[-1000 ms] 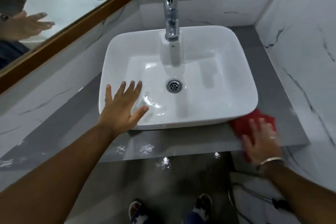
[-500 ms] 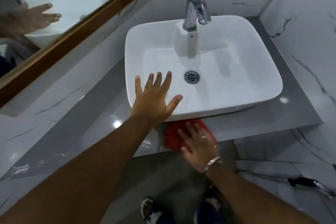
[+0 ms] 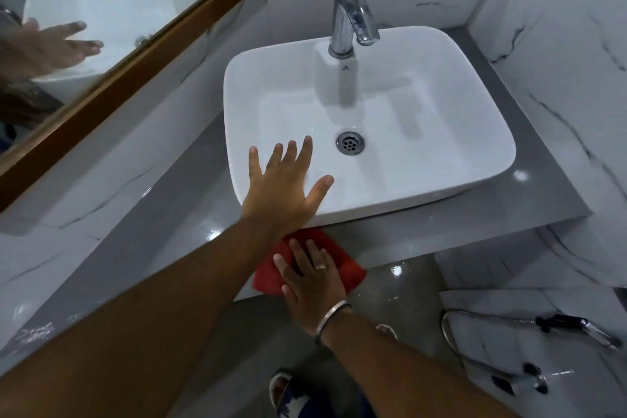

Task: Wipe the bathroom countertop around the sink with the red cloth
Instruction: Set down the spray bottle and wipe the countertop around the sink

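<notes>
The red cloth (image 3: 346, 270) lies flat on the grey countertop (image 3: 441, 231) at its front edge, just below the sink's near left corner. My right hand (image 3: 310, 276) presses down on it with fingers spread; a ring and a metal bangle show. My left hand (image 3: 285, 187) rests open with fingers apart on the front left rim of the white rectangular sink (image 3: 441, 112), and its forearm crosses over the cloth's left part. The counter looks wet and glossy in places.
A chrome tap (image 3: 351, 7) stands at the sink's back. A wood-framed mirror (image 3: 101, 10) runs along the left wall, marble wall on the right. A hose sprayer (image 3: 570, 326) hangs low at the right. My feet (image 3: 288, 394) stand on the floor below.
My right hand has slid the red cloth leftward along the counter's front edge, from the sink's right corner to under its left corner. The left hand stayed on the sink rim.
</notes>
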### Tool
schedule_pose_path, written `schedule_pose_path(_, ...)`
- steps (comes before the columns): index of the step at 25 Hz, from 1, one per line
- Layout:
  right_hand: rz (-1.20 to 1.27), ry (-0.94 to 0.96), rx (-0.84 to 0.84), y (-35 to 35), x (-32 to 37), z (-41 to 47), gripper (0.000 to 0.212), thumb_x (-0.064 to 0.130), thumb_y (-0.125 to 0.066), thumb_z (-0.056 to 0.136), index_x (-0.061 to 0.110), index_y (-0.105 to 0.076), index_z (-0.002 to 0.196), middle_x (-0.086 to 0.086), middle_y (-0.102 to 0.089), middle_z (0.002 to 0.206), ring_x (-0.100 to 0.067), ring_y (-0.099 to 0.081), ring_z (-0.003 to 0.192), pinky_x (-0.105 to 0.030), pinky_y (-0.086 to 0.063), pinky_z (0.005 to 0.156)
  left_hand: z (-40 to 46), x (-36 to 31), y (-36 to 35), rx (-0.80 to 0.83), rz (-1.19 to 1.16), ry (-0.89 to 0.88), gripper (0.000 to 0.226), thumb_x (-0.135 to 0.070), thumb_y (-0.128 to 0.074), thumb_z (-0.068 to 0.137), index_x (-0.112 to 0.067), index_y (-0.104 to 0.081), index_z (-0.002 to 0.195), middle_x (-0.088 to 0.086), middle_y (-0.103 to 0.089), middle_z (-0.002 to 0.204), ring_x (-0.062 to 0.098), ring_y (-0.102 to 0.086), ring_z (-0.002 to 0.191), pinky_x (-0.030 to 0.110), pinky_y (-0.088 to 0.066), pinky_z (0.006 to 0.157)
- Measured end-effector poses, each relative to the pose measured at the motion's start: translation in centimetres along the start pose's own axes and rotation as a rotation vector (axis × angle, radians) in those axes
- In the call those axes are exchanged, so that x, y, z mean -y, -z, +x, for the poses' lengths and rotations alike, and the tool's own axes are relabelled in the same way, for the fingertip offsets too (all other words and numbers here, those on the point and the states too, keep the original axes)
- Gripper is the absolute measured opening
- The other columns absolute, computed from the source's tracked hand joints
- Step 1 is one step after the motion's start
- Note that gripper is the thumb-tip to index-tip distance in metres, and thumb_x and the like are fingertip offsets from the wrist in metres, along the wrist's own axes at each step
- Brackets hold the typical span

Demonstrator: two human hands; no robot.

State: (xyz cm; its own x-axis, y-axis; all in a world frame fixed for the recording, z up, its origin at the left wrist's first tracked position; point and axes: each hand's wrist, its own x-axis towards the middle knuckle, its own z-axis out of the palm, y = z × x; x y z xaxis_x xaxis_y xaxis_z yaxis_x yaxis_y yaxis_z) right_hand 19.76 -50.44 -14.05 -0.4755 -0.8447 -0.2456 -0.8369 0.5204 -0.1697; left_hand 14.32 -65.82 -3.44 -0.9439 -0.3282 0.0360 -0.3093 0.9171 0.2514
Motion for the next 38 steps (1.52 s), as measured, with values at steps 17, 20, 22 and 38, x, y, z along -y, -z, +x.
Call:
schedule_pose_path(17, 0.119, -0.508, -0.196, 2.8, -16.6, -3.9, 0.064, 0.041, -0.048, 0.089, 0.019, -0.037, 0.148, -0.023, -0.032, 0.155, -0.046, -0.03, 0.14, -0.057, -0.027, 0.112, -0.2, -0.5, 0.5, 0.05, 0.101, 0.035, 0.085, -0.078, -0.012, 0.091, -0.027, -0.019, 0.159, 0.005, -0.028, 0.164, 0.03, -0.023, 0.152, 0.065, 0.006, 0.12)
schedule_pose_path(20, 0.047, 0.026, -0.079, 1.3, -13.7, -4.4, 0.065, 0.049, -0.055, 0.084, 0.031, -0.04, 0.145, -0.013, -0.041, 0.153, -0.038, -0.041, 0.137, -0.055, -0.038, 0.108, -0.4, -0.6, 0.7, 0.046, 0.114, 0.046, 0.081, -0.073, -0.018, 0.094, -0.024, -0.024, 0.158, 0.005, -0.034, 0.162, 0.029, -0.027, 0.15, 0.065, 0.003, 0.12)
schedule_pose_path(22, -0.033, 0.231, -0.081, 1.7, -19.2, -5.5, 0.062, 0.049, -0.053, 0.084, 0.033, -0.042, 0.143, -0.012, -0.044, 0.151, -0.037, -0.046, 0.134, -0.052, -0.041, 0.106, -0.4, -0.5, 0.5, 0.037, 0.127, 0.062, 0.079, -0.072, -0.021, 0.095, -0.024, -0.025, 0.158, 0.004, -0.035, 0.162, 0.029, -0.027, 0.15, 0.064, 0.002, 0.121)
schedule_pose_path(38, 0.155, -0.481, -0.062, 2.1, -7.9, -1.9, 0.065, 0.049, -0.039, 0.097, 0.023, -0.021, 0.154, -0.02, -0.012, 0.162, -0.045, -0.011, 0.147, -0.056, -0.013, 0.118, -0.8, 0.2, 0.8, -0.003, 0.115, -0.086, 0.078, -0.072, -0.019, 0.096, -0.026, -0.019, 0.158, 0.011, -0.032, 0.163, 0.034, -0.022, 0.151, 0.065, 0.007, 0.119)
